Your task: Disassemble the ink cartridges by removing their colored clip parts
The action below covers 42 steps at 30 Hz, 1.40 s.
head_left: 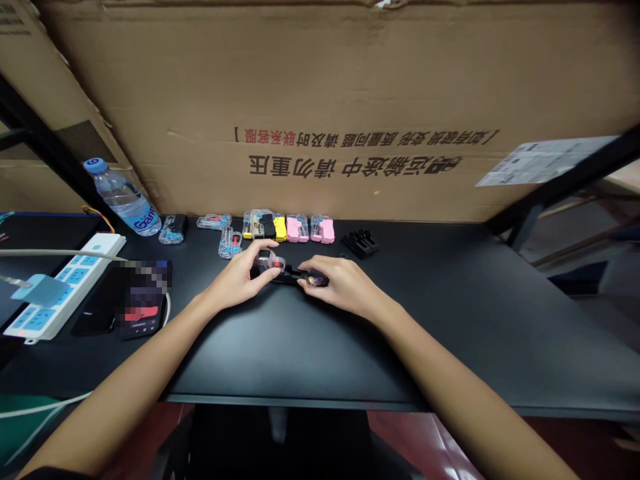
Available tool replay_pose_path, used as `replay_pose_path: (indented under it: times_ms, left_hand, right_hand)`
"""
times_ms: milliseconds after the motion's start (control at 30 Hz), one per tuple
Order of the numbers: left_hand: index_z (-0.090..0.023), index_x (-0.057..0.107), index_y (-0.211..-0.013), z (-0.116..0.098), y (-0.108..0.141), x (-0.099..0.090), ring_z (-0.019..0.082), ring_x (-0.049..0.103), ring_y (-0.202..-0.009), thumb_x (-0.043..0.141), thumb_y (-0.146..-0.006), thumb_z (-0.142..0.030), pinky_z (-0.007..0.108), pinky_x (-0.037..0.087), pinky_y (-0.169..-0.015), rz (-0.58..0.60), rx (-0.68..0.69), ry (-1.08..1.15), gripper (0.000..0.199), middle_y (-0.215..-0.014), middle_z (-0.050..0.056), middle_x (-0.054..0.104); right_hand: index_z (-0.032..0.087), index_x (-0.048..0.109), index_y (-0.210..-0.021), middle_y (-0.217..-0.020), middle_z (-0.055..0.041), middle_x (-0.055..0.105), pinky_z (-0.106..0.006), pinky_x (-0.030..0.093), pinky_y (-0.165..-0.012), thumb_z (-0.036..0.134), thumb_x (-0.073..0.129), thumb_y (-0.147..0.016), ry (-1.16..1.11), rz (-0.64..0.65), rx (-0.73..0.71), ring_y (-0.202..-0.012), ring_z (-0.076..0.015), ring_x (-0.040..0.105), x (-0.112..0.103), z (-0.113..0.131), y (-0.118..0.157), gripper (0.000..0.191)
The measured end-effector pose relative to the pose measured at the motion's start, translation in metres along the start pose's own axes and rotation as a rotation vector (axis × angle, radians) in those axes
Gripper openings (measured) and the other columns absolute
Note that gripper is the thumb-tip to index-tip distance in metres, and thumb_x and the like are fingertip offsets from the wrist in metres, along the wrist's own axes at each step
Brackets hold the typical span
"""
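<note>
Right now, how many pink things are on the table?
2. One pink case and a second pink case sit side by side in the row along the cardboard box, right of the yellow case. More may be hidden behind the hands.

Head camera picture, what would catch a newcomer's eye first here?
Two bare hands meet mid-desk: the left hand pinches a clear plastic case, the right hand grips a small dark tool. Behind them runs a row of small cases, the pink cases brightest. A huge cardboard box fills the background.
</note>
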<state>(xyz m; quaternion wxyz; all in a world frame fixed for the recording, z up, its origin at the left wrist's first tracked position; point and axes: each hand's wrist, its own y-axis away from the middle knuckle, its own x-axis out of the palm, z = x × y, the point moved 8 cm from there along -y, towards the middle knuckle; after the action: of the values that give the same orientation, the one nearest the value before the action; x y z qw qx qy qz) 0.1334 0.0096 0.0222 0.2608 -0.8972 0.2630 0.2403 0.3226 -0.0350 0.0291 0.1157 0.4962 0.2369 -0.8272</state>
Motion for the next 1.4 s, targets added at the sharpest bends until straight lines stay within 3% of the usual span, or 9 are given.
replay_pose_path:
  times_ms: [267,400,500,567,667,800,1000,1167,1400]
  left_hand:
    - [-0.026,0.042,-0.104,0.014,0.0,0.014,0.026,0.081,-0.107,0.091,-0.081,-0.032,0.042,0.061,-0.097,0.023,-0.157,0.298,0.055,-0.123,0.012,0.081]
    - [-0.025,0.041,-0.093,0.016,0.001,0.026,0.028,0.081,-0.112,0.093,-0.08,-0.032,0.04,0.061,-0.095,0.095,-0.187,0.399,0.054,-0.122,0.014,0.083]
    - [-0.023,0.059,-0.112,0.012,0.002,0.026,0.026,0.081,-0.111,0.088,-0.085,-0.031,0.042,0.059,-0.103,0.124,-0.182,0.341,0.04,-0.123,0.011,0.083]
    - [-0.024,0.065,-0.13,0.008,0.001,0.025,0.024,0.081,-0.109,0.085,-0.088,-0.032,0.043,0.058,-0.106,0.148,-0.166,0.266,0.048,-0.124,0.009,0.083]
    - [-0.022,0.075,-0.128,0.003,0.0,0.024,0.024,0.081,-0.103,0.082,-0.09,-0.036,0.039,0.06,-0.1,0.184,-0.128,0.16,0.041,-0.118,0.008,0.084]
    - [-0.018,0.08,-0.121,0.001,-0.001,0.023,0.022,0.078,-0.093,0.08,-0.09,-0.04,0.035,0.061,-0.09,0.211,-0.122,0.121,0.038,-0.11,0.007,0.085]
    - [-0.019,0.083,-0.118,-0.001,0.0,0.027,0.02,0.077,-0.088,0.083,-0.087,-0.037,0.031,0.06,-0.086,0.18,-0.116,0.129,0.036,-0.106,0.005,0.085]
    - [-0.017,0.086,-0.111,0.002,0.0,0.029,0.017,0.071,-0.073,0.09,-0.08,-0.046,0.027,0.057,-0.071,0.149,-0.132,0.173,0.042,-0.089,0.003,0.083]
    - [-0.016,0.087,-0.112,0.004,0.0,0.028,0.017,0.069,-0.072,0.092,-0.079,-0.047,0.026,0.056,-0.071,0.155,-0.125,0.185,0.046,-0.09,0.004,0.083]
  right_hand:
    - [0.023,0.078,-0.12,-0.111,-0.0088,0.083,-0.033,0.061,-0.083,0.036,0.07,-0.101,-0.1,0.006,-0.036,-0.094,-0.023,0.08,-0.001,0.011,0.0,0.024]
    - [0.023,0.08,-0.114,-0.113,-0.0114,0.083,-0.037,0.063,-0.084,0.043,0.06,-0.105,-0.243,-0.285,-0.008,-0.089,-0.0234,0.08,-0.027,0.013,0.005,0.03]
    - [0.02,0.081,-0.108,-0.11,-0.0144,0.084,-0.042,0.065,-0.078,0.057,0.05,-0.104,-0.548,-0.47,0.138,-0.077,-0.0246,0.08,-0.039,-0.001,0.013,0.049]
    - [0.017,0.081,-0.099,-0.091,-0.0145,0.083,-0.041,0.064,-0.063,0.072,0.043,-0.098,-0.826,-0.401,0.238,-0.062,-0.0247,0.076,-0.028,-0.009,0.011,0.067]
    - [0.017,0.077,-0.081,-0.056,-0.0087,0.071,-0.033,0.051,-0.042,0.078,0.039,-0.093,-1.082,-0.226,0.393,-0.04,-0.0211,0.063,0.002,-0.015,0.004,0.073]
    - [0.017,0.073,-0.073,-0.054,-0.0065,0.07,-0.03,0.052,-0.042,0.068,0.057,-0.092,-1.241,-0.219,0.505,-0.036,-0.0172,0.059,0.028,-0.018,0.0,0.057]
    - [0.018,0.072,-0.07,-0.055,-0.0015,0.068,-0.026,0.053,-0.044,0.062,0.08,-0.086,-1.155,-0.331,0.508,-0.038,-0.013,0.058,0.027,-0.015,0.001,0.048]
    - [0.019,0.071,-0.068,-0.054,0.0,0.066,-0.025,0.049,-0.039,0.069,0.081,-0.085,-1.13,-0.345,0.478,-0.036,-0.0124,0.057,0.022,-0.01,0.0,0.054]
    - [0.017,0.074,-0.065,-0.05,-0.0054,0.068,-0.025,0.047,-0.038,0.077,0.077,-0.084,-1.064,-0.409,0.538,-0.035,-0.0137,0.059,0.022,-0.012,0.003,0.063]
